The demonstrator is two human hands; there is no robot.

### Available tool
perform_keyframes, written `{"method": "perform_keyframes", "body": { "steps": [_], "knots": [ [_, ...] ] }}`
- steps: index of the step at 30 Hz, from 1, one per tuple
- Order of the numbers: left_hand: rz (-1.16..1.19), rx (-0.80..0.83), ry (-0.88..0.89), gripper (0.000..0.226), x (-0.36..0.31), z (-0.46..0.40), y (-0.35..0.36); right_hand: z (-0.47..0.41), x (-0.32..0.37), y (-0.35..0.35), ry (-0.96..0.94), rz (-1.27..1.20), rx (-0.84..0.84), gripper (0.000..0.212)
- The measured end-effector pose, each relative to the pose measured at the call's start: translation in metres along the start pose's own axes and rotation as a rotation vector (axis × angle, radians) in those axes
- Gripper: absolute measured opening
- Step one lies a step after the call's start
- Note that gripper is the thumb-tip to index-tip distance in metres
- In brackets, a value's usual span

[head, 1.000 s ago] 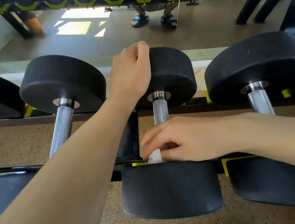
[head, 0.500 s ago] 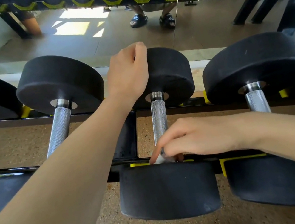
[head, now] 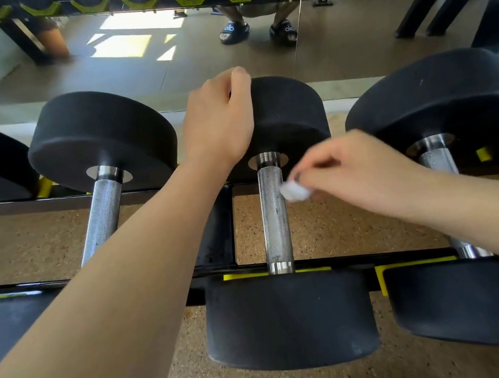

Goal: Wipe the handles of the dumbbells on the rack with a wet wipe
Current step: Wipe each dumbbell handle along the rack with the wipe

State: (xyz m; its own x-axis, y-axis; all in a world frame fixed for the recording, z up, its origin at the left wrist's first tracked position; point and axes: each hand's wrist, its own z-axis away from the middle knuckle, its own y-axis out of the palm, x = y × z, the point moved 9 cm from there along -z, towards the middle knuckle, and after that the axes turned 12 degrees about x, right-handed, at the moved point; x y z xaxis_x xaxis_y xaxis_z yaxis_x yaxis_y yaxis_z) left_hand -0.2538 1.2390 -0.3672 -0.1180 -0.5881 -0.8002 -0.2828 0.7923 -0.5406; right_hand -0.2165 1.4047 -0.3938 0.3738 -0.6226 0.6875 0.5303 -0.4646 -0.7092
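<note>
I see the right hand pinching a small wad of wet wipe just beside the far end of the middle dumbbell's handle. The left hand curls over that dumbbell's far head on the rack. The mirror shows sandals (logo unreadable).

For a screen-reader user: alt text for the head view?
A right hand pinches a wet wipe beside a dumbbell handle, while the left hand grips that dumbbell's far weight on the rack.
</note>
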Motion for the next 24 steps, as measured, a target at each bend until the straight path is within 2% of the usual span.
{"method": "perform_keyframes", "body": {
  "steps": [2, 3, 6, 11, 12, 13, 15, 17, 19, 22, 24],
  "knots": [
    [-0.005, -0.003, -0.006, 0.042, -0.001, 0.0, -0.001, -0.001, 0.022, -0.007, -0.133, -0.038, -0.156, 0.019],
    [-0.005, -0.005, -0.011, 0.042, -0.001, -0.001, -0.001, -0.001, 0.032, 0.003, -0.21, 0.038, -0.15, 0.018],
    [-0.003, -0.005, -0.017, 0.041, 0.0, 0.0, -0.002, 0.004, 0.042, 0.05, -0.355, 0.316, 0.0, 0.015],
    [-0.001, 0.0, -0.027, 0.042, 0.002, 0.001, 0.0, 0.008, 0.036, 0.057, -0.256, 0.187, 0.361, 0.013],
    [0.0, 0.001, -0.027, 0.041, 0.001, 0.0, 0.0, 0.004, 0.031, 0.045, -0.22, 0.138, 0.358, 0.014],
    [0.001, -0.001, -0.025, 0.041, 0.001, 0.0, 0.0, 0.0, 0.027, 0.03, -0.203, 0.103, 0.286, 0.016],
    [0.003, -0.003, -0.016, 0.042, 0.002, -0.001, -0.001, -0.005, 0.018, 0.002, -0.193, 0.114, 0.014, 0.019],
    [0.005, -0.001, -0.017, 0.041, 0.002, -0.001, 0.0, -0.003, 0.017, 0.004, -0.203, 0.17, -0.115, 0.019],
    [0.013, -0.002, -0.018, 0.042, 0.002, -0.001, 0.001, 0.0, 0.016, 0.018, -0.206, 0.18, -0.073, 0.015],
    [0.017, 0.002, -0.024, 0.045, 0.004, -0.001, 0.0, 0.006, 0.012, 0.028, -0.166, 0.077, 0.149, 0.013],
    [0.003, 0.007, -0.023, 0.042, 0.003, -0.002, 0.0, 0.009, 0.014, 0.022, -0.199, -0.002, 0.138, 0.02]
  ]
}}
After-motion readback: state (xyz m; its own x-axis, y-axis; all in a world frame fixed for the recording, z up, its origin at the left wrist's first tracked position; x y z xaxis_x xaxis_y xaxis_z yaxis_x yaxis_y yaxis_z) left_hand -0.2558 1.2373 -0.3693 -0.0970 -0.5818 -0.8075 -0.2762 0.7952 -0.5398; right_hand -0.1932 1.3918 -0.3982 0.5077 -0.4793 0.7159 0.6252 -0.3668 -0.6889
